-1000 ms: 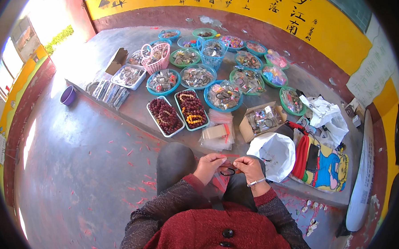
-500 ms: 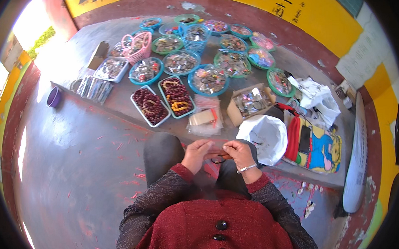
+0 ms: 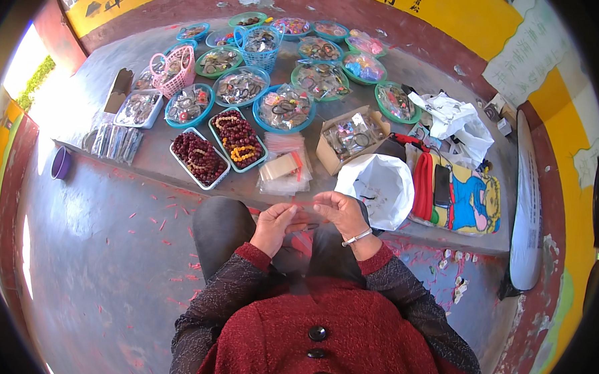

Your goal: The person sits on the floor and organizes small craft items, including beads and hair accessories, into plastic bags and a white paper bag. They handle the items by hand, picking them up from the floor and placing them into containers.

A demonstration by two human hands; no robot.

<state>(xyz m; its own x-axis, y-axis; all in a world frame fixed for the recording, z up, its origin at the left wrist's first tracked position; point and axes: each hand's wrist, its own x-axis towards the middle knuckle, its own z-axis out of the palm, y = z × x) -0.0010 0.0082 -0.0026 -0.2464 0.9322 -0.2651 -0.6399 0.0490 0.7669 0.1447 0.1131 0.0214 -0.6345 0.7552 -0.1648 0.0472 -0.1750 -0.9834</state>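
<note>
Above my lap, my left hand (image 3: 274,227) and my right hand (image 3: 343,217) face each other with a small gap between them. Fingers and thumb are pinched on both. A thin, see-through piece with a reddish edge (image 3: 303,204) stretches from one hand to the other; it looks like a small clear plastic bag, though its shape is hard to make out. A silvery bangle (image 3: 357,237) circles my right wrist. Just beyond my hands lies a stack of clear plastic bags (image 3: 284,179) with a beige card (image 3: 280,167) on top.
On the ledge stand two trays of dark red beads (image 3: 198,159), (image 3: 237,139), several baskets of packaged trinkets (image 3: 284,109), and a cardboard box (image 3: 327,155). An open white bag (image 3: 406,198) and a colourful cloth bag with a phone (image 3: 441,186) sit at right. Red scraps litter the floor.
The whole view has shifted, so the ledge and its things appear further left and higher. My hands stay pinched together over my lap, their fingers slightly rearranged.
</note>
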